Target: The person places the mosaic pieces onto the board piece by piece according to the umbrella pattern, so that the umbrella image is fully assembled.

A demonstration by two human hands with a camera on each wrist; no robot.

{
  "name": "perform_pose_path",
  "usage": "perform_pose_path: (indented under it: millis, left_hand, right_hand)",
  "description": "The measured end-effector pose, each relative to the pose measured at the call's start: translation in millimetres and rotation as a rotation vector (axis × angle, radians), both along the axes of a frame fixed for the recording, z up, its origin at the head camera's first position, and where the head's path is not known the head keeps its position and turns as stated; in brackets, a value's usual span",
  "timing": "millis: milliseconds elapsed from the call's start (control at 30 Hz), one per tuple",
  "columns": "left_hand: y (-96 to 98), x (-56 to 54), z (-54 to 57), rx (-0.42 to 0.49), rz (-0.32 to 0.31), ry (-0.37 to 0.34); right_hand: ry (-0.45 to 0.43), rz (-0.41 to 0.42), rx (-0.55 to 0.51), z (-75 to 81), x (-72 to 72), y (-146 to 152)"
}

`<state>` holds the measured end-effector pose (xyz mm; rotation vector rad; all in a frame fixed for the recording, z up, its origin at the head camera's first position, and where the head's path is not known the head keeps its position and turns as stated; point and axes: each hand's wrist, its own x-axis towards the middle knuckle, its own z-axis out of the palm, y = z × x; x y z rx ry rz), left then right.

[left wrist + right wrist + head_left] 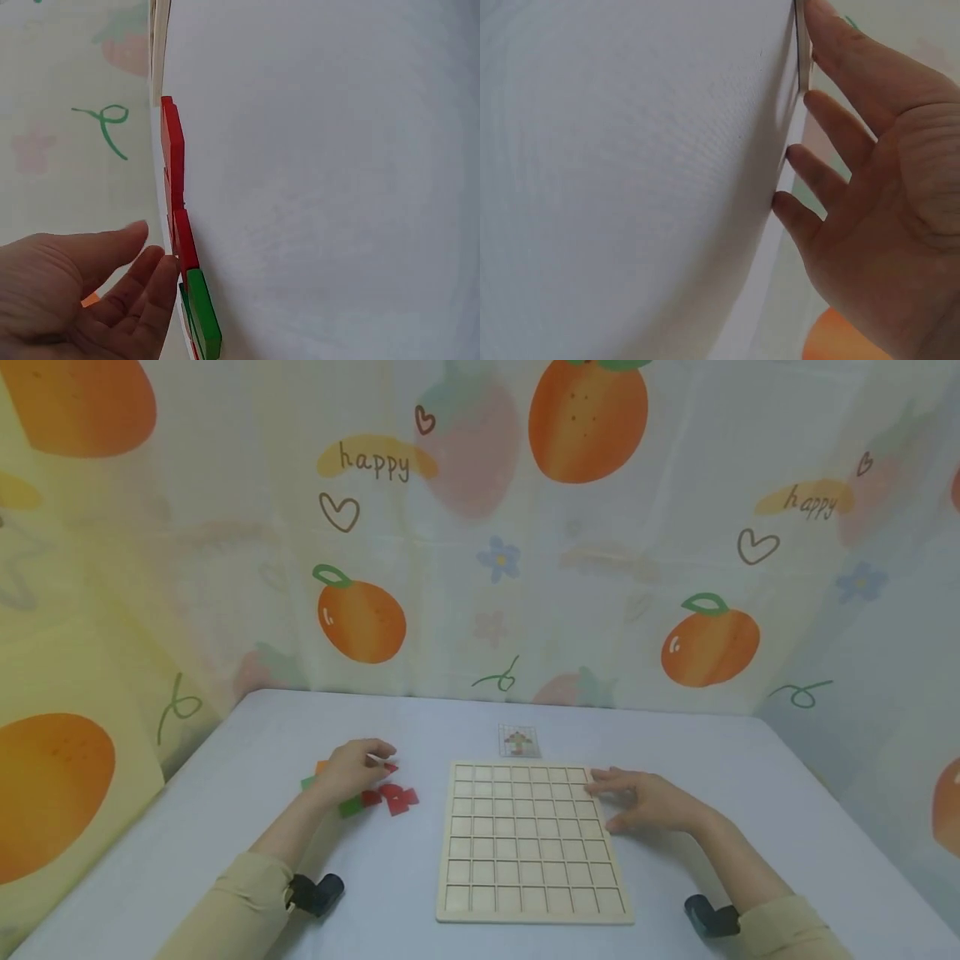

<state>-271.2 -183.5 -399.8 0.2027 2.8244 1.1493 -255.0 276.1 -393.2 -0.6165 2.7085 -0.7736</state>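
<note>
My left hand (349, 774) is over a loose group of flat pieces left of the board. Its thumb and fingers are loosely bent and apart, with nothing visible between them in the left wrist view. Near its fingertips lie a red piece (392, 767) and several others, among them a red square (398, 803) and a green piece (350, 807). Part of the group is hidden under the hand. A pale wooden grid board (529, 849) lies at the centre with bare cells. Along its right edge my right hand (654, 802) rests, fingers spread and touching the rim.
A small clear card (519, 741) with a coloured pattern picture lies behind the board. The white table (390, 885) ends at a fruit-printed curtain (465, 585) at the back and sides. Dark wrist cameras (321, 895) sit on both wrists.
</note>
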Motion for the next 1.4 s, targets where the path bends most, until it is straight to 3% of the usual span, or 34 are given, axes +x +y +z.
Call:
perform_pose_path:
  millis: [167,567,967,1200,1400]
  left_hand:
    - [1.0,-1.3,-3.3,-0.033,-0.006,0.010]
    - [11.2,-1.2,-2.4,-0.177,0.063,0.034]
    - [14.3,0.0,-1.9,-0.202,0.072,0.072]
    - [16.2,1.7,-0.8,-0.211,0.130,0.089]
    - [16.2,2.5,0.0,-0.230,0.137,0.092]
  right_hand:
    - [0.011,0.004,0.004,0.2,0.9,0.0]
    - [0.024,0.005,0.001,-0.3,2.0,1.1]
    - [0.025,0.006,0.013,0.7,2.1,0.3]
    - [0.027,0.021,0.012,-1.6,0.7,2.3]
    - [0.043,0.043,0.024,-1.3,1.4,1.0]
